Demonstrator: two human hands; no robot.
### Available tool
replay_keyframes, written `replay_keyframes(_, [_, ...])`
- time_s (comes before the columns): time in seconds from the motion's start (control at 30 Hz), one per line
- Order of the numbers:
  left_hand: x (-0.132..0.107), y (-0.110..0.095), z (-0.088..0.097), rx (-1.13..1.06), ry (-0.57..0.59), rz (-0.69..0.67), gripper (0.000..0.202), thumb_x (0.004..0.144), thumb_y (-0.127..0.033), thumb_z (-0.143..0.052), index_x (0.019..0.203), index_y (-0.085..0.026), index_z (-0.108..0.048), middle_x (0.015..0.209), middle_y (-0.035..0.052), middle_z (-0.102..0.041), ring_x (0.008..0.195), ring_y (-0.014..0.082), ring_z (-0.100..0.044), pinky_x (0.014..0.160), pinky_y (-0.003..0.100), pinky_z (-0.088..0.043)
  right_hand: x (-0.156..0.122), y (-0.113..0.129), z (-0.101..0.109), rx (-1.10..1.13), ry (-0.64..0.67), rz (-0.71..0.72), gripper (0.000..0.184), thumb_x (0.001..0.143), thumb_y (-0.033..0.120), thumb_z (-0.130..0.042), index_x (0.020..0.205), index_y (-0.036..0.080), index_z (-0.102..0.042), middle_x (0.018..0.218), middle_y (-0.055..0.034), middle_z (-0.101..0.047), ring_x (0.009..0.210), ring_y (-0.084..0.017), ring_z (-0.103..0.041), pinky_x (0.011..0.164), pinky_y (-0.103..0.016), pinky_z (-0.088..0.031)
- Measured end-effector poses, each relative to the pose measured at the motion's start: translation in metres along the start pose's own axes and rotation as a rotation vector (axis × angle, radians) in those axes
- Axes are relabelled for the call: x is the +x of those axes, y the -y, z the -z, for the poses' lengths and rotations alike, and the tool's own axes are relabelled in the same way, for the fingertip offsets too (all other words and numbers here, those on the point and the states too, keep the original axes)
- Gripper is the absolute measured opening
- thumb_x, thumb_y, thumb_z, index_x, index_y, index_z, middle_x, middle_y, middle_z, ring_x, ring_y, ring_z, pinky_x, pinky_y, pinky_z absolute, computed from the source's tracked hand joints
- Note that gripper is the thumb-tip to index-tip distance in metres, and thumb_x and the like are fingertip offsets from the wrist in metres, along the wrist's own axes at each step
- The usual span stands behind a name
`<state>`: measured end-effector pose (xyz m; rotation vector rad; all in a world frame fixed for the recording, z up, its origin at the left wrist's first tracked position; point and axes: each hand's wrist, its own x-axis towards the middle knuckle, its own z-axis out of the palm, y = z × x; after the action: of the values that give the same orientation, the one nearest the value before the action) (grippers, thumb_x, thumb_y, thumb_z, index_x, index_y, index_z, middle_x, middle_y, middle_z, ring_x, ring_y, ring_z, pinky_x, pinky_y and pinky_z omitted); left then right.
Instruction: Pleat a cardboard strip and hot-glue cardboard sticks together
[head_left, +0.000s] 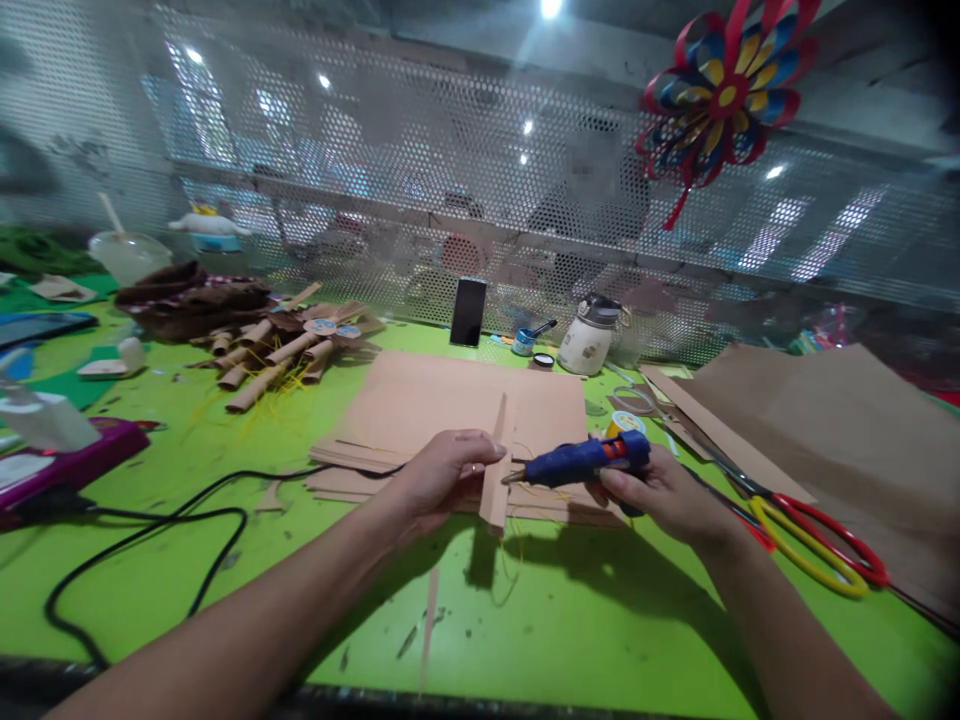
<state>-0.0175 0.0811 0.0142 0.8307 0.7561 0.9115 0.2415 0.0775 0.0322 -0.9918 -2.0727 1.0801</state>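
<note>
My left hand point(450, 470) pinches a narrow folded strip of brown cardboard point(495, 480), held upright above the table. In my right hand point(667, 490) is a blue hot glue gun point(585, 460), its metal nozzle pointing left and at the strip's right side; whether it touches cannot be made out. Thin yellow threads point(514, 570) hang by the strip's lower end. Behind and beneath both hands lies a stack of brown cardboard sheets point(457, 390).
Scissors with red and yellow handles point(814, 545) and large brown paper point(825, 430) lie right. Rolled paper tubes point(277, 350) are piled at the back left. A black cable point(172, 515) loops from a purple power strip point(112, 445). A phone point(468, 312) and white bottle point(589, 335) stand behind.
</note>
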Motion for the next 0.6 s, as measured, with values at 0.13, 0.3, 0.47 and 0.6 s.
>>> replay_keyframes(0.13, [-0.0003, -0.0002, -0.0002, -0.004, -0.02, -0.003, 0.015, 0.066, -0.02, -0.068, 0.076, -0.013, -0.059, 0.064, 0.0018, -0.054, 0.062, 0.0161, -0.058, 0.061, 0.03, -0.049, -0.0023, 0.0015, -0.0027, 0.089, 0.032, -0.011, 0.036, 0.084, 0.051, -0.057, 0.074, 0.017, -0.058, 0.061, 0.0002, -0.046, 0.054, -0.011, -0.038, 0.048, -0.023, -0.031])
replay_keyframes(0.3, [0.0008, 0.0003, 0.0001, 0.009, -0.039, -0.022, 0.014, 0.066, -0.019, -0.067, 0.076, -0.013, -0.059, 0.069, 0.0035, -0.058, 0.063, 0.0161, -0.058, 0.061, 0.029, -0.049, -0.0019, 0.0016, -0.0011, 0.064, 0.029, 0.004, 0.036, 0.084, 0.05, -0.057, 0.075, 0.016, -0.06, 0.063, -0.0006, -0.048, 0.056, -0.011, -0.04, 0.05, -0.024, -0.034])
replay_keyframes(0.47, [0.0002, 0.0004, -0.0014, -0.003, -0.055, -0.019, 0.013, 0.066, -0.017, -0.068, 0.072, -0.013, -0.058, 0.072, 0.0031, -0.058, 0.063, 0.0135, -0.057, 0.06, 0.025, -0.047, 0.0006, -0.0037, 0.0026, -0.036, 0.013, -0.003, 0.044, 0.087, 0.053, -0.05, 0.065, 0.015, -0.056, 0.06, -0.0005, -0.045, 0.054, -0.011, -0.037, 0.049, -0.024, -0.029])
replay_keyframes(0.6, [0.0001, 0.0006, -0.0013, 0.005, -0.035, -0.026, 0.012, 0.067, -0.018, -0.067, 0.073, -0.013, -0.058, 0.074, 0.0037, -0.059, 0.064, 0.0136, -0.058, 0.061, 0.026, -0.047, 0.0006, -0.0058, 0.0021, -0.019, 0.007, -0.018, 0.044, 0.087, 0.053, -0.051, 0.065, 0.016, -0.056, 0.06, -0.0007, -0.047, 0.054, -0.011, -0.038, 0.049, -0.024, -0.03])
